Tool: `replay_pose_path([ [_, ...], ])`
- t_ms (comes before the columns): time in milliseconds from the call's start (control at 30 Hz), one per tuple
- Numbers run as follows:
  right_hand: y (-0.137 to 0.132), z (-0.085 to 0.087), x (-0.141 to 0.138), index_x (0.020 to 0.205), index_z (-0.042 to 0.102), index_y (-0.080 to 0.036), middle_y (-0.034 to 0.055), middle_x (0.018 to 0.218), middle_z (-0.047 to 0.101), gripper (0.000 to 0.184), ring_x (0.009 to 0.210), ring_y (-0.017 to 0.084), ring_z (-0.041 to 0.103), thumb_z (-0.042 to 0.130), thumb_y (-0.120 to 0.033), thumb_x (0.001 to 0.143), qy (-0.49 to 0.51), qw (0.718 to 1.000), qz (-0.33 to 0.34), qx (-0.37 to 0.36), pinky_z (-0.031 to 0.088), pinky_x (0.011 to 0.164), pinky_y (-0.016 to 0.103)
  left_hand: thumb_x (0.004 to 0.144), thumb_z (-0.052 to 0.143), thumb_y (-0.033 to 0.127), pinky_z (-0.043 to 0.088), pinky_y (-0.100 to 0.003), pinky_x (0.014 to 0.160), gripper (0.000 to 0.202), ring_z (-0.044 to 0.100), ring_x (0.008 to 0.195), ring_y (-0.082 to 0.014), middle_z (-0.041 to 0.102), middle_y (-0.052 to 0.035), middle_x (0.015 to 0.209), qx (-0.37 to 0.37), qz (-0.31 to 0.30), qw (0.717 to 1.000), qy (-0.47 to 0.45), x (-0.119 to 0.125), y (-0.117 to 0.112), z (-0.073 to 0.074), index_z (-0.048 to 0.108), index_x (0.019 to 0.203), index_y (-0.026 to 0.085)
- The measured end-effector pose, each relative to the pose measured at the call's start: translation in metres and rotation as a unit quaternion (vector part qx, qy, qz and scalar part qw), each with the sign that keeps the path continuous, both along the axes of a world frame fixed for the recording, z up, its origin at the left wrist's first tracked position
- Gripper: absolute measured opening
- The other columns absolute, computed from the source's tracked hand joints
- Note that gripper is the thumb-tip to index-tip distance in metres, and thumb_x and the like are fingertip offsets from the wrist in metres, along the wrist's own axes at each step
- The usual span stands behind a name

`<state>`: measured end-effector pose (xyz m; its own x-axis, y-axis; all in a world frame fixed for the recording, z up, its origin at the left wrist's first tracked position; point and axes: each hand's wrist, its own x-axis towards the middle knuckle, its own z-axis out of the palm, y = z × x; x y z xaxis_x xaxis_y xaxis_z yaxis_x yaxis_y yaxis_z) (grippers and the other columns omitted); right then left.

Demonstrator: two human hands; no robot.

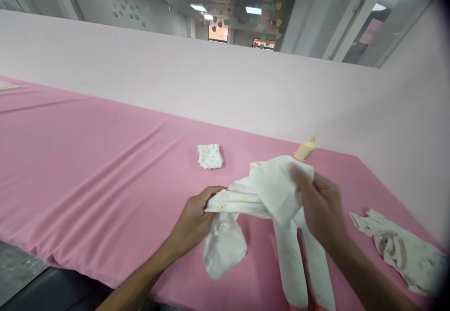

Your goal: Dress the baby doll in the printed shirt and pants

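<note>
A white baby garment (242, 201) with small yellow prints is stretched between my two hands above the pink table cover. My left hand (197, 215) is closed round its bunched left end. A white rounded flap (225, 247) hangs beneath that hand. My right hand (321, 203), slightly blurred, grips the plain white cloth at the other end. Two white leg-shaped tubes (290, 264) extend below it toward the front edge, with orange at their ends. Whether they belong to the same garment I cannot tell.
A small folded printed cloth (210, 156) lies beyond my hands. A pale yellow bottle (305, 149) is by the white wall (211, 81). Rumpled printed baby clothing (404, 252) lies at the right. The pink cover (87, 161) has long creases on the left.
</note>
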<state>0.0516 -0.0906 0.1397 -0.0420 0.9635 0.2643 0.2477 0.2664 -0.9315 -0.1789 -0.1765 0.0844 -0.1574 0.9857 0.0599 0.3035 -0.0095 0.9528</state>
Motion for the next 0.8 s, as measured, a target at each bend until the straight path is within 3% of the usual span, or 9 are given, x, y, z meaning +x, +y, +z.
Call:
replay_pose_path([
  [100,0.02,0.016,0.017,0.062,0.051,-0.019,-0.0026,0.055,0.042,0.043,0.051,0.01,0.04,0.061,-0.053,0.087,0.065,0.997,-0.034,0.018,0.032,0.044,0.024,0.089,0.052,0.024,0.05,-0.02,0.071,0.025,0.066,0.085,-0.0143,0.071,-0.0006,0.101,0.039,0.044,0.997,0.059,-0.022,0.004,0.013,0.066,0.109,0.022],
  [233,0.045,0.025,0.032,0.059,0.052,-0.019,-0.0023,0.05,0.044,0.043,0.049,0.011,0.045,0.065,-0.052,0.085,0.136,0.988,-0.072,0.006,0.037,0.043,0.024,0.091,0.054,0.037,0.046,-0.018,0.064,0.026,0.062,0.074,-0.0119,0.071,-0.0006,0.092,0.075,0.085,0.982,0.15,-0.046,0.006,0.037,0.069,0.105,0.021],
  [433,0.06,0.016,0.04,0.068,0.065,-0.015,0.003,0.053,0.057,0.041,0.051,0.016,0.056,0.067,-0.054,0.081,0.15,0.985,-0.058,-0.061,0.044,0.046,0.026,0.091,0.053,0.041,0.043,-0.019,0.056,0.029,0.059,0.066,-0.0107,0.071,0.0004,0.088,0.116,0.11,0.955,0.25,-0.064,0.013,0.061,0.071,0.109,0.025],
  [600,0.058,-0.002,0.045,0.067,0.066,-0.014,0.0061,0.06,0.064,0.046,0.053,0.017,0.059,0.062,-0.057,0.084,0.083,0.994,-0.032,-0.068,0.049,0.053,0.029,0.092,0.051,0.04,0.041,-0.019,0.055,0.028,0.058,0.059,-0.0097,0.067,0.0024,0.074,0.133,0.089,0.936,0.313,-0.065,0.012,0.08,0.07,0.104,0.023],
  [700,0.057,-0.006,0.043,0.064,0.063,-0.017,0.0044,0.06,0.062,0.044,0.056,0.017,0.059,0.062,-0.056,0.084,0.098,0.993,-0.017,-0.066,0.05,0.056,0.029,0.093,0.048,0.043,0.041,-0.019,0.052,0.031,0.06,0.058,-0.0115,0.067,0.0017,0.072,0.097,0.068,0.949,0.292,-0.058,0.013,0.083,0.068,0.106,0.022],
  [800,0.05,0.003,0.033,0.063,0.058,-0.019,0.002,0.06,0.06,0.043,0.057,0.016,0.057,0.06,-0.055,0.087,0.123,0.992,0.007,-0.036,0.049,0.057,0.028,0.093,0.047,0.042,0.043,-0.021,0.053,0.035,0.063,0.064,-0.015,0.069,-0.0012,0.08,0.019,0.016,0.953,0.303,-0.046,0.015,0.072,0.064,0.118,0.025],
])
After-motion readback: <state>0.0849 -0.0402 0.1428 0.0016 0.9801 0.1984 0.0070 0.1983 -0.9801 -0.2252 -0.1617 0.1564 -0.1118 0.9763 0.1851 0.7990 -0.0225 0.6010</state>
